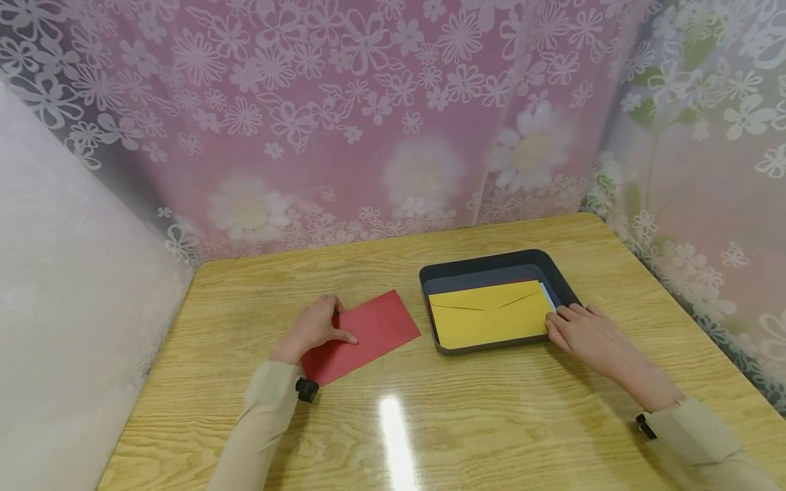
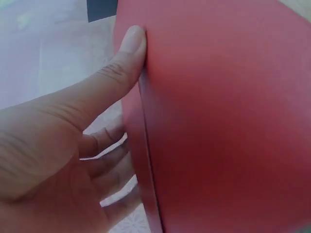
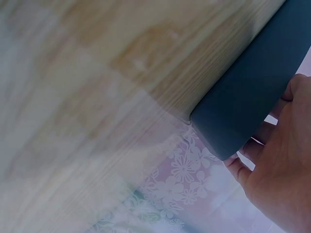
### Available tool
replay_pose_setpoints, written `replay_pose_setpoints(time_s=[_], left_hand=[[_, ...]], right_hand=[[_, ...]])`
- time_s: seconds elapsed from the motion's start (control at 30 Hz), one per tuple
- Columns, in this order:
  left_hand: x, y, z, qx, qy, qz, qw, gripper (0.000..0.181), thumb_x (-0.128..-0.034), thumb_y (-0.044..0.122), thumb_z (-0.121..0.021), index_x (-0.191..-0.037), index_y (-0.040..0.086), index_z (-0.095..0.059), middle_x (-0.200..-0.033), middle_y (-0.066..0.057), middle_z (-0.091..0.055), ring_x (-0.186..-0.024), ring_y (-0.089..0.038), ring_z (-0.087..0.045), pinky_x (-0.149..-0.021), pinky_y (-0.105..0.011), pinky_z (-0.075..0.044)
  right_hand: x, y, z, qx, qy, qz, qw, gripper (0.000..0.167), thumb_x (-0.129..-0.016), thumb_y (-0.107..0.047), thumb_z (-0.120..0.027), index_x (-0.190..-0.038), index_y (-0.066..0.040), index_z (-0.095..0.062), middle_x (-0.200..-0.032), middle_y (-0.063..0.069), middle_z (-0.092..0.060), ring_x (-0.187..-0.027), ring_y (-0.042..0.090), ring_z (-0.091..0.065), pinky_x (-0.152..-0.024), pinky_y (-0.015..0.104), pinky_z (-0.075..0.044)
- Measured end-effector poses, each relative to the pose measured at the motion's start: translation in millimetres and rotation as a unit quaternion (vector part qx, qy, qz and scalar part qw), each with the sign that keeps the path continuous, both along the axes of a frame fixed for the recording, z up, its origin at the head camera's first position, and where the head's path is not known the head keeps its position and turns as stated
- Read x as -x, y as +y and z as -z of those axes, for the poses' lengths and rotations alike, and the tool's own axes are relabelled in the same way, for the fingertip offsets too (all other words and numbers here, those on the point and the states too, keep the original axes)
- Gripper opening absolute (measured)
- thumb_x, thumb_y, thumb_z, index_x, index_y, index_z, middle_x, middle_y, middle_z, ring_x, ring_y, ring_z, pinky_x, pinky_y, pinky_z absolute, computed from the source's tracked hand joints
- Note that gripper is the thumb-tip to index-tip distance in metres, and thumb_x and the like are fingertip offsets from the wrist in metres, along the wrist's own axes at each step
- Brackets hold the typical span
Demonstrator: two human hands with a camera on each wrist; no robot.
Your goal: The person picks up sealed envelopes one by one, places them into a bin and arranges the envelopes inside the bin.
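My left hand (image 1: pixel 314 327) pinches a red envelope (image 1: pixel 377 331) along its long edge, thumb on the upper face and fingers behind it. The left wrist view shows the thumb (image 2: pixel 124 60) pressed near that edge, with the red paper (image 2: pixel 223 116) filling the right side. To the right stands a dark grey tray (image 1: pixel 485 262) on the table. A yellow envelope (image 1: pixel 488 324), flap side up, lies in it, over something with a light blue edge. My right hand (image 1: pixel 589 337) grips the tray's right front rim; in the right wrist view its fingers bend at the tray wall (image 3: pixel 238 102).
Both hands work over a wood-grain table (image 1: pixel 325 436), glossy with a light reflection near the front. A pink flowered curtain (image 1: pixel 344 136) hangs behind the back edge. More sheeting stands at the left and right sides.
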State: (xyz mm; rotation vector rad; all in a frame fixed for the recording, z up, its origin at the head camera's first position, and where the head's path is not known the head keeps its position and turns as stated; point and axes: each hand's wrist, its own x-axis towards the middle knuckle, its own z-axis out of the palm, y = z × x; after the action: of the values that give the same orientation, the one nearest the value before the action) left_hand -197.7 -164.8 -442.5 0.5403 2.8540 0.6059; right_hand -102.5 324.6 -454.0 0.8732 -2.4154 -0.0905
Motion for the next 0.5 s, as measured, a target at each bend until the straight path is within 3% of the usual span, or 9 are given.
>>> replay_pose_setpoints(time_s=[0.1,0.23,0.4,0.5], left_hand=[[0.4,-1.1,0.3,-0.03,-0.007,-0.003,0.9995,0.057,-0.0775,0.033,-0.09,-0.112,0.003,-0.055,-0.107,-0.012,-0.064,-0.09,-0.024,-0.059,-0.081,-0.038,-0.052],[1.2,-1.0,0.9,-0.052,0.019,-0.003,0.9985,0.045,-0.0887,0.032,-0.08,-0.117,0.005,-0.057,-0.107,-0.013,-0.067,-0.086,-0.023,-0.061,-0.076,-0.036,-0.051],[2.8,1.5,2.6,-0.041,0.074,-0.006,0.9964,0.034,-0.0985,0.032,-0.068,-0.12,0.006,-0.062,-0.1,-0.008,-0.067,-0.077,-0.019,-0.056,-0.071,-0.032,-0.047],[3.9,2.9,2.2,-0.026,0.121,-0.009,0.9922,0.028,-0.0999,0.032,-0.065,-0.11,0.006,-0.064,-0.089,-0.005,-0.065,-0.072,-0.018,-0.054,-0.066,-0.032,-0.046]], right_hand=[[0.6,0.5,0.7,0.0,0.0,0.0,1.0,0.048,-0.114,-0.035,-0.019,-0.075,-0.014,-0.037,-0.068,-0.002,-0.029,-0.058,0.014,-0.024,-0.052,0.03,-0.02],[-1.2,-0.1,-0.9,-0.01,-0.017,0.01,0.9998,0.048,-0.114,-0.035,-0.017,-0.075,-0.015,-0.036,-0.069,-0.003,-0.028,-0.06,0.013,-0.023,-0.054,0.028,-0.019],[-2.6,0.0,-1.9,-0.018,-0.034,0.023,0.999,0.043,-0.114,-0.032,-0.026,-0.075,-0.016,-0.036,-0.07,-0.003,-0.028,-0.061,0.012,-0.023,-0.056,0.027,-0.018],[-2.6,-0.2,-1.7,-0.016,-0.036,0.028,0.9988,0.04,-0.113,-0.029,-0.033,-0.075,-0.016,-0.036,-0.069,-0.004,-0.028,-0.06,0.012,-0.024,-0.056,0.027,-0.019]])
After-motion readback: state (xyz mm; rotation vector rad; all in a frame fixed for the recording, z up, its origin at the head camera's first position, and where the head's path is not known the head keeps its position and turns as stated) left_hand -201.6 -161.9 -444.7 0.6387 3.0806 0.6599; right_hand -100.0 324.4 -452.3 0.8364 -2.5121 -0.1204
